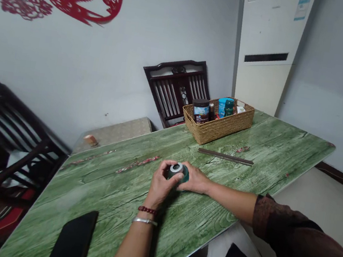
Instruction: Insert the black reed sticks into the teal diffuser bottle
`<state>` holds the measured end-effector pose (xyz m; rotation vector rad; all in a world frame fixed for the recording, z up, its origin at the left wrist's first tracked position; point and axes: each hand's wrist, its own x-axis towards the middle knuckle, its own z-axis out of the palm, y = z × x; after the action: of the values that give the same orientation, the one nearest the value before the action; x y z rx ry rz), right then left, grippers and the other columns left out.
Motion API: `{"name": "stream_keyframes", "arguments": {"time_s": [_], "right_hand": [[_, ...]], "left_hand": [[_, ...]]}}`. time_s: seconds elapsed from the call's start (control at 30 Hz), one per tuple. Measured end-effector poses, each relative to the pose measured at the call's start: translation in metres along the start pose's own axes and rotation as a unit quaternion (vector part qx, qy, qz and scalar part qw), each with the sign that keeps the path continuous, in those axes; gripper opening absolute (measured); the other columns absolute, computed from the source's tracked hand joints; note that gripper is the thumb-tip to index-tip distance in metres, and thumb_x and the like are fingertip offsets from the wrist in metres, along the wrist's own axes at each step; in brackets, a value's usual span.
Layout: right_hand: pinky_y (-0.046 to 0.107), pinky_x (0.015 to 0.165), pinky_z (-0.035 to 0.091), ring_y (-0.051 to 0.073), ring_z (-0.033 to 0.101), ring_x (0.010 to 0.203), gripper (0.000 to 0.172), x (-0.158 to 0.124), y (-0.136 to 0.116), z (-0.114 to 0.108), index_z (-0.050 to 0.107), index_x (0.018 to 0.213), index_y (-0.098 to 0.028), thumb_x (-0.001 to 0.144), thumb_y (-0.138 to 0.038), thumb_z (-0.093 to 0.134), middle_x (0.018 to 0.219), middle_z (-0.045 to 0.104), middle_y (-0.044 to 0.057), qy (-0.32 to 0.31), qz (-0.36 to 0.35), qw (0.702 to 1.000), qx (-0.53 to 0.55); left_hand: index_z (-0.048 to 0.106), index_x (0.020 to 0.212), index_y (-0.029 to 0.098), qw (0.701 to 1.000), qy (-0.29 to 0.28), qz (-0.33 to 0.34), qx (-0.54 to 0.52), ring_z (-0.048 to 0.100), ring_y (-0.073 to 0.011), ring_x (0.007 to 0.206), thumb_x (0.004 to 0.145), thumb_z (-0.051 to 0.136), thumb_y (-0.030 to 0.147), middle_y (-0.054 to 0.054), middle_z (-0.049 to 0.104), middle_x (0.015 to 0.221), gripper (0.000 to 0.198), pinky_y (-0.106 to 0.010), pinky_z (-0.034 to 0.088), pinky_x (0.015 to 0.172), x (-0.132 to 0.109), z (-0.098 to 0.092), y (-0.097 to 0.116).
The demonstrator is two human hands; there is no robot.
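Note:
A small round teal container (186, 174) with a silver ring-shaped top (177, 167) stands upright between my hands at the middle of the table. The ring has a dark opening in its centre. My left hand (162, 178), with a dark red bead bracelet and a silver bangle at the wrist, curls its thumb and fingers round the silver top. From the other side my right hand (195, 180) wraps round the teal body, its fingers partly hidden behind it. Most of the container's lower part is covered by my hands.
The green marbled table (129, 191) holds a woven basket (220, 125) of jars and bottles at the back. Brown chopsticks (225, 156) lie before the basket. A black phone-like slab (73, 239) lies front left. Dark wooden chairs (177, 90) stand beyond and at left.

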<state>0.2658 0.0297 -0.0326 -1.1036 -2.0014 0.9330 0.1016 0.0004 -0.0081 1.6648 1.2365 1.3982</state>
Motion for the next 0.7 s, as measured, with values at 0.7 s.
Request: {"name": "stream_keyframes", "arguments": {"time_s": [0.7], "right_hand": [[0.034,0.081,0.049,0.026,0.068,0.099,0.075,-0.003,-0.001,0.006,0.052,0.124,-0.024,0.060,-0.039,0.089,0.108,0.070,0.004,0.010,-0.029,1.000,0.004]], "left_hand": [[0.050,0.141,0.024,0.990,-0.059,0.056,0.115,0.056,-0.0345,0.128,0.079,0.069,0.060,-0.013,0.061,0.133,0.074,-0.051,0.042,0.109,-0.004,-0.020,0.022]]}}
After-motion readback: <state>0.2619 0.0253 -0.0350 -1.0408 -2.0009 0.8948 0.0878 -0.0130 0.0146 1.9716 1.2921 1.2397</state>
